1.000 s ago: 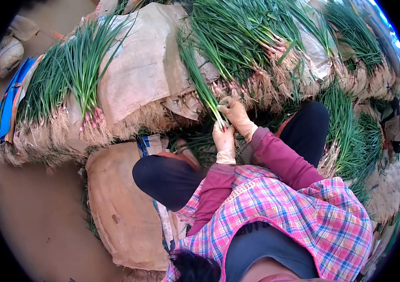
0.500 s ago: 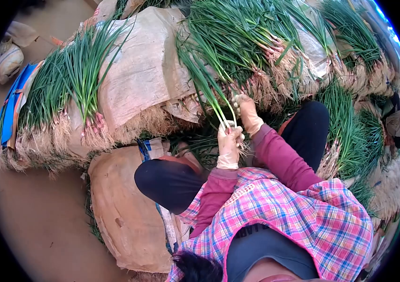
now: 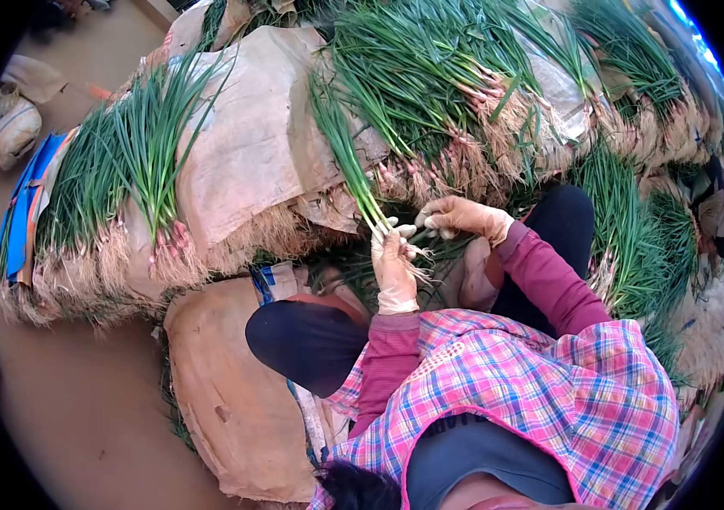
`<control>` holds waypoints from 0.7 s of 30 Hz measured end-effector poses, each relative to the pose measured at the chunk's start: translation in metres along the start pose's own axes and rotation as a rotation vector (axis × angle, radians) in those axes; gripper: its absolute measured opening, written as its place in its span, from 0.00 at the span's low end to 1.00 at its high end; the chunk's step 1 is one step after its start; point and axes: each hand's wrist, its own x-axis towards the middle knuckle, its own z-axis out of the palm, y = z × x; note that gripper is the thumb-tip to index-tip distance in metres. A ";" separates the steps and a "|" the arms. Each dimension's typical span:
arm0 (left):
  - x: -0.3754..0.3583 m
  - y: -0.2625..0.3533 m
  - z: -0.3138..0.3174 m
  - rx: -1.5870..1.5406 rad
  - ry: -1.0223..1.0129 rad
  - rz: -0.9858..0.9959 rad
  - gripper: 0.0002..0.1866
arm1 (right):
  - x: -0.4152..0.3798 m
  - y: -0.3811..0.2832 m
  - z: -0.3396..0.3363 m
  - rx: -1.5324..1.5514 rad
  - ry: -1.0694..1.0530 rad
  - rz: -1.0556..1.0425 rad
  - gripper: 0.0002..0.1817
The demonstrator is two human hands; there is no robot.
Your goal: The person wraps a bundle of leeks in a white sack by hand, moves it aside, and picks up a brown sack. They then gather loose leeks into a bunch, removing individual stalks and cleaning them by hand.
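My left hand (image 3: 394,268), in a pale glove, is closed around a small bunch of green onions (image 3: 362,194). Their white stems pass up through the fingers, the long leaves reach toward the pile, and stringy roots stick out at the right of the hand. My right hand (image 3: 464,217), gloved too, is just up and to the right, its fingertips pinched near the left fingertips. What lies in that pinch, if anything, is too small to make out. Behind both hands lies a heap of green onions (image 3: 413,85) with reddish bulbs and tan roots.
A tan sack cloth (image 3: 251,119) covers part of the stack, with more green onions (image 3: 154,153) at left. A large brown sack (image 3: 230,382) sits beside my left knee (image 3: 302,340). Further bunches (image 3: 625,229) lie at right. Brown floor (image 3: 90,399) extends at left.
My left hand has moved slightly left and down with the green onions, whose stems now lie closer together. My right hand has come down from the pile's edge toward the roots.
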 end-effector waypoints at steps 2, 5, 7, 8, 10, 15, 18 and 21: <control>0.000 0.007 0.001 0.004 -0.011 0.043 0.13 | -0.007 -0.001 0.023 0.048 0.030 0.019 0.17; -0.001 0.012 0.002 -0.042 -0.057 0.002 0.13 | 0.007 0.011 0.026 -0.024 -0.109 -0.006 0.09; -0.002 0.017 0.003 -0.103 -0.087 0.044 0.14 | 0.014 0.025 -0.009 -0.221 0.158 0.025 0.08; -0.003 0.022 0.003 -0.122 -0.112 0.060 0.14 | 0.012 0.025 -0.017 -0.912 0.473 0.013 0.10; 0.001 0.023 0.004 -0.170 -0.102 0.049 0.15 | 0.007 0.020 -0.015 -1.307 0.348 -0.087 0.20; 0.008 0.001 -0.010 -0.209 -0.167 -0.383 0.17 | 0.067 -0.012 -0.022 -0.431 0.924 -0.267 0.16; 0.005 -0.004 -0.004 -0.216 -0.086 -0.348 0.14 | 0.088 -0.019 -0.057 -0.807 0.806 -0.049 0.12; 0.010 0.000 -0.011 -0.259 -0.131 -0.323 0.15 | 0.027 -0.071 -0.044 -0.043 0.646 -0.283 0.10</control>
